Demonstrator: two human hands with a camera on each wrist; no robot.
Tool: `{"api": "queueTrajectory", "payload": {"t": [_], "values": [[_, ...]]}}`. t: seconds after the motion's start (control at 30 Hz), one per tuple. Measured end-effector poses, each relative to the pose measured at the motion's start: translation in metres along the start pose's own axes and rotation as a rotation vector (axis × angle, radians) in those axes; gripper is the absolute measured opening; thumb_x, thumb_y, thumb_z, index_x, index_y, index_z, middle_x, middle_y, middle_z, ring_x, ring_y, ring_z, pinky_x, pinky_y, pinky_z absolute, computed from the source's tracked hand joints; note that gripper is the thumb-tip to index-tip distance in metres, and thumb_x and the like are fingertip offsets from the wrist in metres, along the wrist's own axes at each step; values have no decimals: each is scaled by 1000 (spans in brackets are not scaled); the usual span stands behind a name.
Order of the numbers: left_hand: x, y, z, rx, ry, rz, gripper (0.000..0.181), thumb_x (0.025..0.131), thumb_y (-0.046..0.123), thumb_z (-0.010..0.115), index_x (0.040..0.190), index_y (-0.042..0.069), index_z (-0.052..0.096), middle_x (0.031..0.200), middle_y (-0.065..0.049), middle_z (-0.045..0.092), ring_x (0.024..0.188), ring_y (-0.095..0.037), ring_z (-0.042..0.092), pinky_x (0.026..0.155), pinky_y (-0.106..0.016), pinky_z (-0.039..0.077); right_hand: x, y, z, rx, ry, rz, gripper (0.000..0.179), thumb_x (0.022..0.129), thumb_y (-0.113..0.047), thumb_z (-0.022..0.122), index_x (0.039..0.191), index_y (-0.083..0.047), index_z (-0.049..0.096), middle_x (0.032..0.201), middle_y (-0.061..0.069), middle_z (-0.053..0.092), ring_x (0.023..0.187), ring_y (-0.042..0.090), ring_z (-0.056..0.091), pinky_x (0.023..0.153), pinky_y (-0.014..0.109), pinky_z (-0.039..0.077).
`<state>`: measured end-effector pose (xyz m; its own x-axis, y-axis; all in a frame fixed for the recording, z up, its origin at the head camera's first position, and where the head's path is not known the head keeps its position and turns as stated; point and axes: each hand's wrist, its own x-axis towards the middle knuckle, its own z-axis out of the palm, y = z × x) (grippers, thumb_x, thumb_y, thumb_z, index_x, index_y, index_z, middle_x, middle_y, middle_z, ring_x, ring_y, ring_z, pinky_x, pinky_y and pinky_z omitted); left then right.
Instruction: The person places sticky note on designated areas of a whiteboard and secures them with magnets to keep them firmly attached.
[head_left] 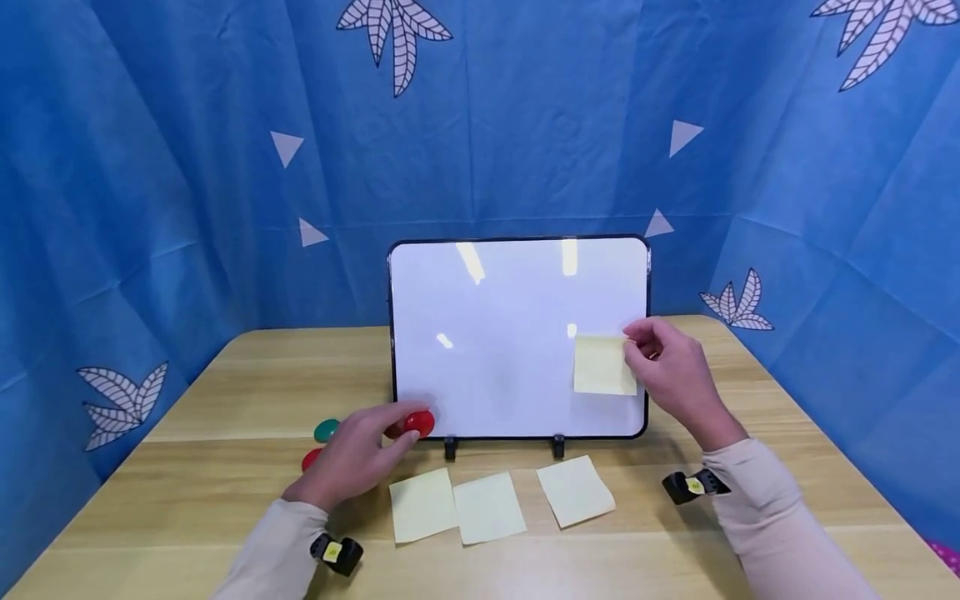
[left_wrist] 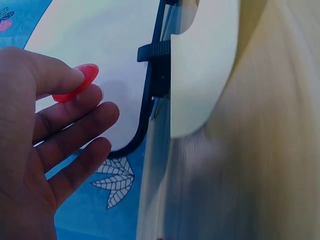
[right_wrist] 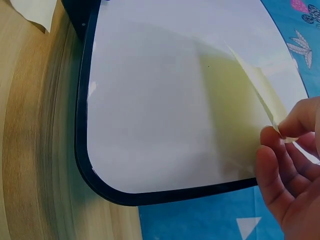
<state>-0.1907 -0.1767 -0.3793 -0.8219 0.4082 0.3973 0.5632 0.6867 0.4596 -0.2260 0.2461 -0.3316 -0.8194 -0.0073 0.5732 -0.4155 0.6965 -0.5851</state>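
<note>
Blue cloth (head_left: 150,192) hung in folds along the left of the frame, behind the tabletop (head_left: 255,392). At lower left, a green counter (head_left: 326,430) and a partly hidden red counter (head_left: 311,458) lay beside the left hand (head_left: 360,450). That hand pinched a red disc (head_left: 419,423) between thumb and finger, its remaining fingers apart, before the whiteboard's lower left corner; contact with the board could not be told. The disc seemed light, hard and smooth, perhaps slippery, best gripped by its rim.

Across the centre stood the whiteboard (head_left: 487,333), its black frame rounded at the corners. Below, the left note (head_left: 423,506) and middle note (head_left: 491,508) lay side by side, the right note (head_left: 576,492) apart from them.

Right of centre, the held note (head_left: 602,367) was before the board's lower right, clamped near its upper right corner by the right hand (head_left: 671,371), thumb against finger. The right wrist view showed it angled off the surface. Such paper would be nearly weightless, limp and easily creased; an edge hold suited it. The frame ran close on its right; the white face offered more room leftward and upward.
</note>
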Motion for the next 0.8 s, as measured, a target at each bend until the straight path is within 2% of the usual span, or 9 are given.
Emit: {"api": "queueTrajectory", "payload": {"t": [0.17,0.33,0.5,0.8], "values": [[8,9,7,-102,-5,-43,44,88,13,78,130,17,67,98,9,66,80,-11,59,71,-27,56,-1,1,-1,11,39,-21,13,96,-8,65,107,-2,67,93,10,65,79,22,56,65,12,45],[16,16,12,-203,-7,-58,42,89,12,77,130,17,67,98,9,66,80,-13,61,70,-26,56,-3,4,2,18,57,-16,8,94,-6,66,102,-4,68,90,8,65,77,20,55,63,13,45],[25,27,17,-260,-24,-48,40,92,13,74,131,18,67,97,9,66,81,-14,63,71,-28,57,-5,4,3,21,56,-22,8,94,-6,67,101,-4,69,89,8,65,77,20,56,64,14,46],[49,49,27,-316,-59,-9,39,93,14,73,131,19,67,95,10,65,81,-14,62,70,-29,56,-1,6,-5,35,118,-14,8,94,-8,66,99,-4,71,89,9,65,75,20,55,62,14,44]]}}
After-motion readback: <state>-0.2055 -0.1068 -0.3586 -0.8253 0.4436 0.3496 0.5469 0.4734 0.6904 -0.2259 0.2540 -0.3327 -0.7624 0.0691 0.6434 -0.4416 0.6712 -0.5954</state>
